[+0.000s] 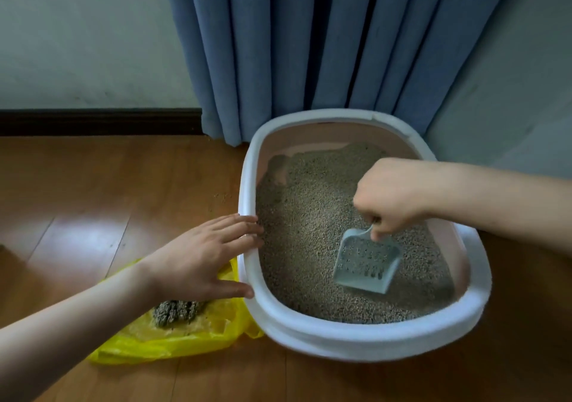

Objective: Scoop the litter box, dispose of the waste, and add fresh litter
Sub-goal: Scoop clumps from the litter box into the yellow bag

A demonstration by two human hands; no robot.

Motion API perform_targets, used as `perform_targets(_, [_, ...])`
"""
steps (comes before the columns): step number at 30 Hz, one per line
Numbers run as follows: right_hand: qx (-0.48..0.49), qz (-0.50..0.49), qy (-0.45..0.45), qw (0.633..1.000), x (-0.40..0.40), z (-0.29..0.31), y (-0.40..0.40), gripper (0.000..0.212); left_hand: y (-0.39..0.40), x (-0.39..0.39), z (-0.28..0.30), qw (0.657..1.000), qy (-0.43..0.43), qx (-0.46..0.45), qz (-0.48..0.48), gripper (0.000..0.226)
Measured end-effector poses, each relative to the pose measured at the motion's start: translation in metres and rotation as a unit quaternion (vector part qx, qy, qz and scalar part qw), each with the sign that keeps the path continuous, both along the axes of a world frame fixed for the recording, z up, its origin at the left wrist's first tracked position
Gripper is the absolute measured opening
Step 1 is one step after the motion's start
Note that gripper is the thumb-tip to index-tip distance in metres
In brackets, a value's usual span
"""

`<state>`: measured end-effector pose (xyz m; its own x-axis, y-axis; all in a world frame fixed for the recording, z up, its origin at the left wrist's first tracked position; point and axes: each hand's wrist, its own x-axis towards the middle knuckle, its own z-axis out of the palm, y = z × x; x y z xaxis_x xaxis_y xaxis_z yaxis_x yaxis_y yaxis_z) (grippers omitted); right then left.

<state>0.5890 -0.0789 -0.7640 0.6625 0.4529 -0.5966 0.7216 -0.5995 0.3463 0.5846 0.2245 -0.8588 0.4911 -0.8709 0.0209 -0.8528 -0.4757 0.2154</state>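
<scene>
So from the head cam, looking down: the litter box [365,336] sits on the wooden floor [93,185], right up against a blue curtain [309,45] and a pale wall [77,30] with a dark baseboard [99,121]. It's an oval box with a whitish rim and pinkish inner walls, filled with greyish-brown litter [309,222] that's piled a bit higher toward the back.

The right hand [393,197] comes in from the right side over the box, fingers curled round the handle of a light blue litter scoop [368,262]. The scoop's slotted blade points toward the near end of the box and lies down on the litter, with some granules sitting in it.

The left hand [201,256] is flat and relaxed, fingers straight and spread, fingertips resting on the box's left rim and the thumb touching the rim lower down. It isn't gripping anything, more like just bracing the box.

Just beside the box on its left, partly under that left hand, there's a yellow plastic bag [185,336] lying open on the floor, touching the box's outer wall. Inside it sits a clump of greyish scooped waste [178,312]. A few loose granules [223,198] are scattered on the floor near the box's left edge, further back.
</scene>
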Motion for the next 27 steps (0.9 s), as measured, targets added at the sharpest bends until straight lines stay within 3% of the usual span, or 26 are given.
perform_targets(3, [-0.043,0.018,0.025,0.999,0.002,-0.027,0.011,0.045,0.000,0.000,-0.002,1.000,0.008,-0.001,0.000,0.071])
perform_targets(6, [-0.065,0.003,-0.016,0.998,0.023,-0.036,0.011,0.037,0.000,0.000,-0.002,1.000,0.012,-0.003,0.003,0.070])
perform_targets(10, [-0.045,0.012,-0.080,0.996,0.053,-0.040,0.009,0.043,0.000,0.000,-0.002,1.000,0.020,-0.008,0.004,0.071])
perform_targets(22, [0.002,0.016,-0.203,0.979,0.123,-0.047,0.017,0.021,0.002,0.000,-0.002,0.999,0.037,-0.024,0.007,0.069])
perform_targets(27, [-0.007,0.024,-0.257,0.966,0.133,-0.037,0.008,0.037,0.002,0.001,-0.003,0.999,0.033,-0.023,0.005,0.069])
